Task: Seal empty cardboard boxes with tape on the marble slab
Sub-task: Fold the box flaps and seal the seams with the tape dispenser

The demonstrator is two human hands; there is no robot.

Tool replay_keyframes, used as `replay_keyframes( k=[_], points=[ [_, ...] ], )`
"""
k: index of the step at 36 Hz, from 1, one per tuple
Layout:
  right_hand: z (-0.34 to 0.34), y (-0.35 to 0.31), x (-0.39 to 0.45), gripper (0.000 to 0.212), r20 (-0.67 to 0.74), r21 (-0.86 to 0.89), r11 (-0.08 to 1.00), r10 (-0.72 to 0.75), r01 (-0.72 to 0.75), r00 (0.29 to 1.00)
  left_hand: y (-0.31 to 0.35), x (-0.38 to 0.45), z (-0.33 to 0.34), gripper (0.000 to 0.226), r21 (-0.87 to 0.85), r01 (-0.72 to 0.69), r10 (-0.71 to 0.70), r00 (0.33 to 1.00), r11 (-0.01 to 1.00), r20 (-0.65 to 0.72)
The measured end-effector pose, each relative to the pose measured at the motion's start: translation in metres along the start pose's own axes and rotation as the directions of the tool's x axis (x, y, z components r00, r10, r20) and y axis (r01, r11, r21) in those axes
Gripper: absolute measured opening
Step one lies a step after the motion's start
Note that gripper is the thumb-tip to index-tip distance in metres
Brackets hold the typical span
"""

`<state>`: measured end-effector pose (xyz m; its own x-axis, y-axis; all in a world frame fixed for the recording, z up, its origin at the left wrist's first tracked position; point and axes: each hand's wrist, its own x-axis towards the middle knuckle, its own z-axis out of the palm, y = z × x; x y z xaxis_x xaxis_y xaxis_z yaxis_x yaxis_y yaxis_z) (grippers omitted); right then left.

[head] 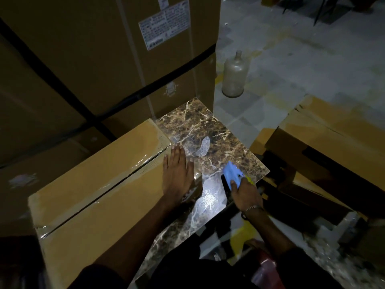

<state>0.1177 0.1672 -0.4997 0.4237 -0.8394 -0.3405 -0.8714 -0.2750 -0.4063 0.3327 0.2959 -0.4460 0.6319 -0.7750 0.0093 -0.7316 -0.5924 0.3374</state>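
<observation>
A person leans over a long cardboard box [100, 184] lying flat on a brown veined marble slab [210, 134], its two top flaps closed and a strip of clear tape [143, 162] glinting along the centre seam; nothing of the box's inside can be seen. The left hand [177, 172] lies flat with fingers straight and together, pressing the box's far end right at its edge beside the slab. The right hand [248, 192] curls its fingers round a blue tape dispenser [232, 174], held just over the bare marble near the slab's right edge, apart from the box. A bracelet [253, 208] circles the right wrist. Behind the slab stands a tall stack of large strapped cartons [104, 55] bearing a white label [164, 24]. On the grey floor beyond sits a cloudy plastic water jug [234, 76], upright, apparently empty. More cardboard boxes [325, 132] lie to the right.
</observation>
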Motion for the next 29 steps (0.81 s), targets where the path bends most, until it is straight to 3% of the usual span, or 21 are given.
replay_keyframes(
  k=[4, 7, 13, 18, 25, 29],
  points=[
    [0.017, 0.001, 0.039, 0.064, -0.066, -0.055, 0.997, -0.051, 0.047, 0.996, -0.001, -0.005, -0.007, 0.055, -0.255, 0.031, -0.063, 0.991, 0.966, -0.118],
    [0.024, -0.001, 0.059, 0.058, -0.037, -0.107, 0.993, -0.06, 0.055, 0.998, -0.002, -0.01, -0.012, 0.055, -0.298, 0.018, -0.06, 0.989, 0.954, -0.132],
    [0.043, 0.008, 0.073, 0.062, 0.108, -0.218, 0.968, -0.104, 0.126, 0.989, -0.002, -0.034, -0.002, 0.086, 0.04, -0.039, 0.039, 0.999, 0.998, 0.001],
    [0.059, 0.021, 0.073, 0.059, 0.197, -0.125, 0.971, -0.179, 0.206, 0.964, 0.008, -0.032, -0.002, 0.098, 0.164, -0.007, 0.004, 1.0, 0.986, 0.023],
    [0.048, 0.009, 0.053, 0.048, -0.061, -0.134, 0.958, -0.262, 0.252, 0.963, 0.01, -0.031, 0.004, 0.101, 0.273, -0.029, 0.013, 0.998, 0.962, 0.059],
    [0.02, -0.021, 0.039, 0.049, -0.209, 0.026, 0.947, -0.307, 0.319, 0.928, 0.008, -0.03, 0.006, 0.1, 0.299, -0.029, 0.01, 0.998, 0.954, 0.065]
  ],
)
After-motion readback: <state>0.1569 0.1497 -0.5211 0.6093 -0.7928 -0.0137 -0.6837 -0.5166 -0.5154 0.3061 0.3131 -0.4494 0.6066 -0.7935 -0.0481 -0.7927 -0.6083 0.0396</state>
